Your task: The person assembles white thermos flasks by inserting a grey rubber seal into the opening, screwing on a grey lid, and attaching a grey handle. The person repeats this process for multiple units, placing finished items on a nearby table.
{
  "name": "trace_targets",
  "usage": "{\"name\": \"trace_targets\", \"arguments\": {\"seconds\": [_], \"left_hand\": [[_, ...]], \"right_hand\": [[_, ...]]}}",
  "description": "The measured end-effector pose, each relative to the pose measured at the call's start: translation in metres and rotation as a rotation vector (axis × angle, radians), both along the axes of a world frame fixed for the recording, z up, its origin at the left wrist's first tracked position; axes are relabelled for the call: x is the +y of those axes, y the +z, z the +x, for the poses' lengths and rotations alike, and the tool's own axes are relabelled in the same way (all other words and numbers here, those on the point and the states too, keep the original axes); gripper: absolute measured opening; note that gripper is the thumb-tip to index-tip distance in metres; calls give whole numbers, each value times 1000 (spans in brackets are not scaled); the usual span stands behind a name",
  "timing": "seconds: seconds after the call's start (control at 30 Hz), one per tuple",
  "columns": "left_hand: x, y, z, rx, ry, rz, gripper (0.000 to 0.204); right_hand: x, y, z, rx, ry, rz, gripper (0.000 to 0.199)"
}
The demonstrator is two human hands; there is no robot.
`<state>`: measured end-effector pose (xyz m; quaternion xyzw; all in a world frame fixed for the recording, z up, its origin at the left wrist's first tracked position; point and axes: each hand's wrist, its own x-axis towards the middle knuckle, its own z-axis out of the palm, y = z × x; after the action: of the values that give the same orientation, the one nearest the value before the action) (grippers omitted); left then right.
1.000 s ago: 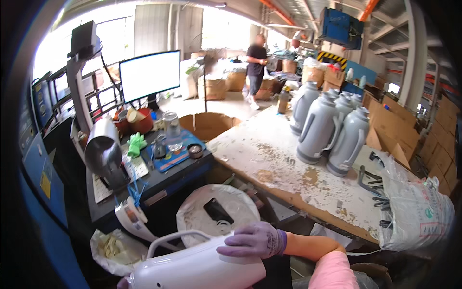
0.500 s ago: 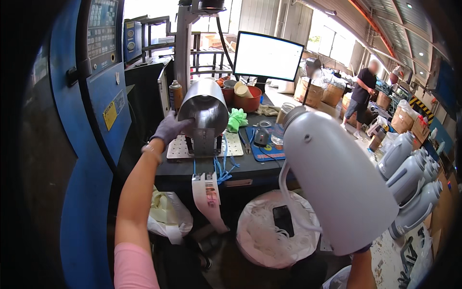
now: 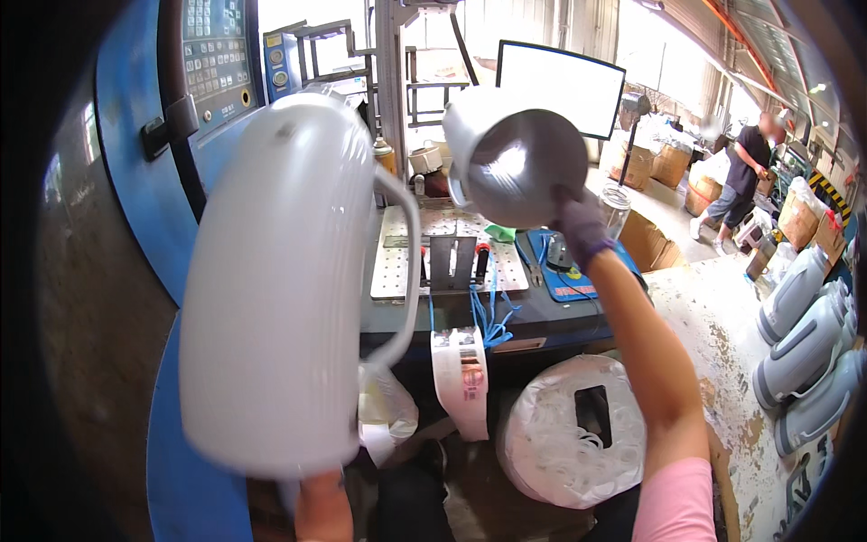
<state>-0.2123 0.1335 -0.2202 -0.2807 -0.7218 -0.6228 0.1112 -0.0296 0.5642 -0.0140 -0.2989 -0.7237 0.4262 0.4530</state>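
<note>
A pale grey kettle shell [image 3: 271, 298] with a side handle stands upright in the air, close to me on the left. My left forearm [image 3: 322, 515] reaches up beneath its base; the hand itself is mostly hidden there, holding the shell up. In a dark glove, my right hand [image 3: 582, 228] grips the rim of a second kettle shell [image 3: 470, 135], whose hollow open end faces me. That shell is tilted above a bracket [image 3: 452, 262] on a perforated metal plate [image 3: 397, 271]. No shell rests on the bracket.
A blue machine with a keypad [image 3: 217, 68] stands at left, a monitor [image 3: 560, 86] behind the bench. Below hang a label strip [image 3: 461, 379] and blue ties. A lined bin [image 3: 533, 479] holds white rings. More kettle shells [image 3: 799, 343] and a co-worker [image 3: 742, 172] are at right.
My left hand has moved from the shell on the bracket to hold a shell at near left. My right hand has carried the other shell from near right to above the bracket. The view shifted.
</note>
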Motion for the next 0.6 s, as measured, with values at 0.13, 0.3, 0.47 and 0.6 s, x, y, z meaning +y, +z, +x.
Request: {"name": "trace_targets", "arguments": {"seconds": [0.13, 0.3, 0.47, 0.6], "left_hand": [[-68, -47, 62, -304, 41, -13, 53], [-102, -58, 98, -346, 69, -103, 64], [-97, -44, 117, -283, -25, -158, 74], [-108, -20, 143, -186, -132, -221, 83]], "right_hand": [[32, -29, -73, -85, -158, 369, 38], [5, -48, -91, -464, -52, 439, 54], [0, -19, -67, -752, -2, 432, 81], [-70, -1, -17, -167, -78, 886, 91]]}}
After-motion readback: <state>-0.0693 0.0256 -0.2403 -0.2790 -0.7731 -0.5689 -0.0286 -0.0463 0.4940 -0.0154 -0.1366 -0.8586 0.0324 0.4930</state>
